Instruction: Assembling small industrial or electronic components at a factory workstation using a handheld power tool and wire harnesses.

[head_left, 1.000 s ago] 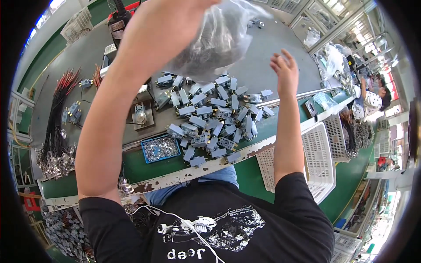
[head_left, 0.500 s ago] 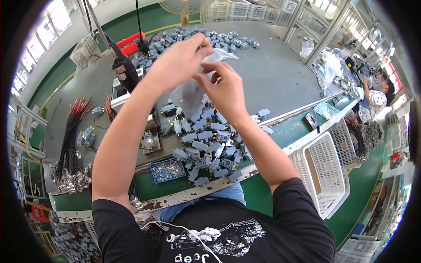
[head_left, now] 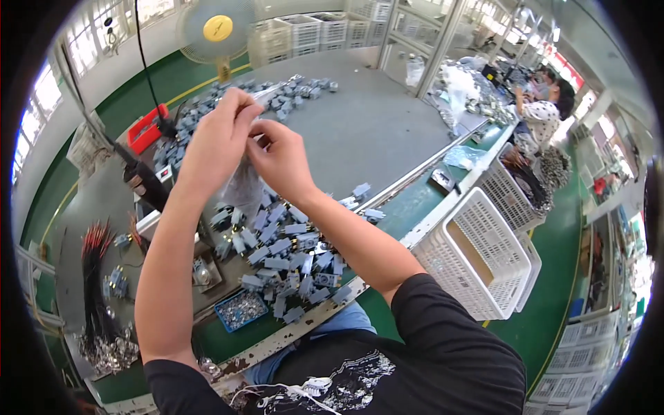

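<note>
A clear plastic bag (head_left: 242,188) hangs from my two hands above the grey table. My left hand (head_left: 220,142) pinches its upper part, and a pale strip of plastic sticks out beyond the fingers. Close beside it, my right hand (head_left: 280,160) is closed on the bag with thumb and fingertips together. Whether anything lies inside the bag I cannot tell. Under and in front of the bag spreads a heap of small grey box-shaped parts with brass-coloured ends (head_left: 294,242).
A blue tray of small metal pieces (head_left: 241,310) sits at the near edge. Wires with red tips (head_left: 95,270) lie left, by a black hand tool (head_left: 142,183). More grey parts (head_left: 297,97) and a red bin (head_left: 147,130) lie behind. White crates (head_left: 477,252) stand right; a person (head_left: 546,111) works beyond.
The view has swung to the right, so the table and my hands appear further left. Both hands still hold the bag, close together.
</note>
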Demonstrator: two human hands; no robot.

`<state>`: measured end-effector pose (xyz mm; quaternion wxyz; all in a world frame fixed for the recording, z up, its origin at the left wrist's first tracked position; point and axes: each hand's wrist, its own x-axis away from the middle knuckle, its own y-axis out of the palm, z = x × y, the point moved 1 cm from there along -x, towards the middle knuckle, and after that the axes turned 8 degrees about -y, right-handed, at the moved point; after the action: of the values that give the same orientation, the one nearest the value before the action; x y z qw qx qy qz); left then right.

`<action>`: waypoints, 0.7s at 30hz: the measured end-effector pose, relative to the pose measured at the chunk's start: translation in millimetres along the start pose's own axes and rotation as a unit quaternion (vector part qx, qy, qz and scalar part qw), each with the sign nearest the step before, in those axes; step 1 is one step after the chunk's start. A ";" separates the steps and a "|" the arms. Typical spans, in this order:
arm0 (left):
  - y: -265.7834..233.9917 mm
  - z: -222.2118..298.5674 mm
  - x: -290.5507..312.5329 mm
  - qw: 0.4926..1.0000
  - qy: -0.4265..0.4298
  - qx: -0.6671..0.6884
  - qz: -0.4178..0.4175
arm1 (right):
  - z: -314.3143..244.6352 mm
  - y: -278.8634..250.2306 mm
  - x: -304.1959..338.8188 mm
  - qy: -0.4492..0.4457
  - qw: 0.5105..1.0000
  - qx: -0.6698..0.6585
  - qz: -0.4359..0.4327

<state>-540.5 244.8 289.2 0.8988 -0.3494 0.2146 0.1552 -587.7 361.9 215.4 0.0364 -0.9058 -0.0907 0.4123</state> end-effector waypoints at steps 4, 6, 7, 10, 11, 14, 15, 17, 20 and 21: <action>-23.4 -7.2 -1.9 0.993 -0.095 -0.066 0.006 | -3.0 -13.2 -6.5 -0.010 0.999 -0.016 -0.051; -26.3 -26.8 6.3 0.999 -0.041 -0.005 0.015 | -2.6 -11.6 -6.1 -0.017 0.998 -0.008 -0.066; -24.0 -23.9 10.5 0.997 -0.053 -0.043 -0.045 | 2.3 -13.8 -6.4 -0.013 0.996 0.039 -0.074; -24.8 -35.2 15.7 0.982 -0.107 -0.051 -0.148 | 9.0 -15.9 -1.8 0.026 0.991 0.069 -0.110; -22.6 -37.7 16.4 0.981 -0.120 -0.079 -0.129 | 10.3 -16.1 -0.7 0.062 0.987 0.061 -0.133; -14.3 -39.3 22.3 0.985 -0.142 -0.062 -0.081 | 8.9 -19.4 -3.2 0.087 0.985 0.033 -0.143; -15.3 -38.4 23.2 0.986 -0.146 -0.039 -0.075 | 8.0 -20.4 -5.9 0.096 0.983 0.027 -0.152; -13.3 -45.2 27.9 0.985 -0.151 0.036 -0.070 | 1.6 -19.5 -8.3 0.088 0.979 0.043 -0.181; -11.3 -43.8 32.2 0.985 -0.142 0.077 -0.059 | -1.2 -23.1 -22.1 0.082 0.964 0.076 -0.240; -17.0 -48.5 32.1 0.982 -0.159 0.060 -0.087 | 0.8 -20.8 -27.0 0.083 0.953 0.082 -0.279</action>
<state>-519.1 203.2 250.7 0.9508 -0.2831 0.0464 0.1174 -608.5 377.1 237.8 0.2316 -0.8695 -0.3019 0.3150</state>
